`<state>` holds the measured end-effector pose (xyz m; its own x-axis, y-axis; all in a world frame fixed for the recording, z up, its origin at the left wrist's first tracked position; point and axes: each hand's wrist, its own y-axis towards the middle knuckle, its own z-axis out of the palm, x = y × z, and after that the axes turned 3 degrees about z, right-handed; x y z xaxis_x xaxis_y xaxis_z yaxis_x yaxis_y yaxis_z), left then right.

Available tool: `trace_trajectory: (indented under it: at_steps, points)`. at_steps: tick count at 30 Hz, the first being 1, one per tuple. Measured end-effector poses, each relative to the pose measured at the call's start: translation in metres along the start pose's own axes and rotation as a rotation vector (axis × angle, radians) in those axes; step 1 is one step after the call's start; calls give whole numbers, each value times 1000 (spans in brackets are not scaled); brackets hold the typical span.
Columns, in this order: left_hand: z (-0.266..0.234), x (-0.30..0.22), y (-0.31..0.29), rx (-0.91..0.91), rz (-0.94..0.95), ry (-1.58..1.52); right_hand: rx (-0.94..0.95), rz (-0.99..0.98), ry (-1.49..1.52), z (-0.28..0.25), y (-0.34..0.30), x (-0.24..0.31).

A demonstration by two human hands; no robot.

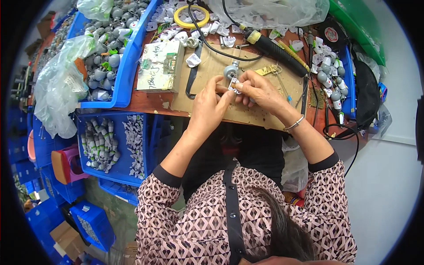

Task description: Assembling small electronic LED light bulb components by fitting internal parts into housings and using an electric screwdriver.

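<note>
Our left hand [208, 106]: near us at centre, fingers curled in, thumb and forefinger pinched on the small white part [234, 85] from its 9 o'clock side
Our right hand [260, 92]: just past it, fingertips closed on the same part from 3 o'clock; a metal bangle [294, 124] sits on the wrist
Small white part: held between both hands just above the cardboard sheet [247, 84], with a grey round piece [230, 71] touching it at 12 o'clock; we cannot tell whether the two are joined
Risk, slip: we judge the part tiny for a two-handed pinch; any twist could flick it over the table edge toward our lap at 6 o'clock
Risk, heat: the soldering iron [276, 50] lies at 1 o'clock from the hands, close by; a right wrist lifting back could brush it
Risk, snag: the black cable [212, 46] loops across the sheet at 11 o'clock, and a caught finger could drag it
Brass key [268, 70]: at 1 o'clock, just beside the right fingertips
Worn carton [160, 66]: at 10 o'clock, apart from the hands
Near blue bin [115, 145]: at 8 o'clock below the table, holding grey-and-white parts
Far blue bin [128, 57]: at 10 o'clock, full of grey round pieces
Yellow tape roll [191, 16]: at 12 o'clock, far edge
Clear plastic bag [274, 11]: at 1 o'clock, farthest back
</note>
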<state>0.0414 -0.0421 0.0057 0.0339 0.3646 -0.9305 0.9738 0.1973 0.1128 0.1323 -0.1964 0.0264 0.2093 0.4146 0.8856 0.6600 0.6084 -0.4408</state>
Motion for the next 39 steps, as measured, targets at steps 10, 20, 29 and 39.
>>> trace_trajectory:
  at_steps: [10, 20, 29, 39]
  points:
    - [9, 15, 9, 80, -257, -523, 58, 31, 103, -8, -2, 2]
    - [12, 15, 9, 32, -222, -516, -277, -705, -589, 14, -8, -20]
    - [8, 14, 9, 26, -279, -557, -175, -431, -736, -7, -27, -8]
    - [6, 14, 8, 41, -289, -572, -237, -539, -446, -3, -26, -9]
